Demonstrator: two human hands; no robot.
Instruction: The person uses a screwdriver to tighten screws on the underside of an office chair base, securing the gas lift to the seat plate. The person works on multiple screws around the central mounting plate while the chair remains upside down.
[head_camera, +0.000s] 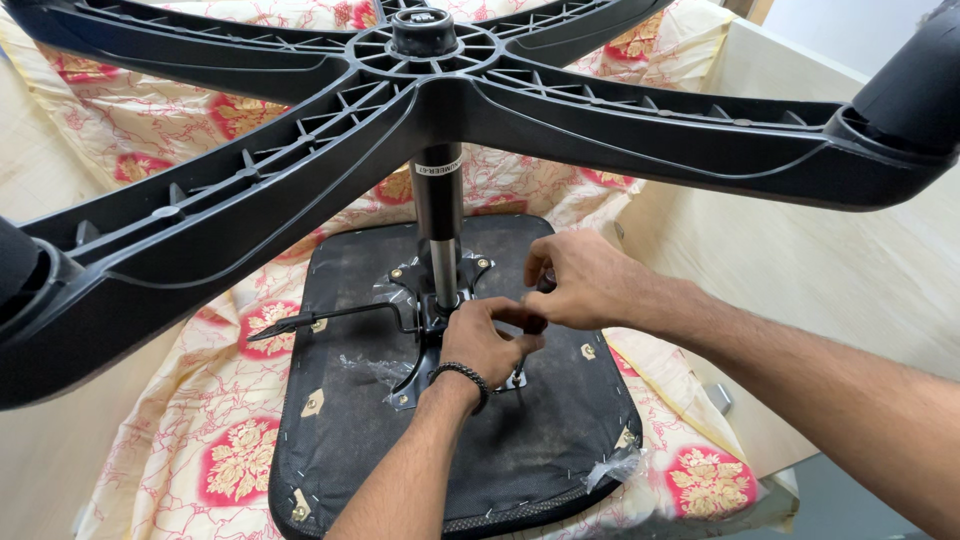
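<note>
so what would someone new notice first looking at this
The big black five-spoke chair base fills the top of the view, its column running down to the upturned black seat underside on a floral cloth. Just right of the column's foot, the left hand and right hand meet at the metal mounting plate, pinching something too small to make out.
</note>
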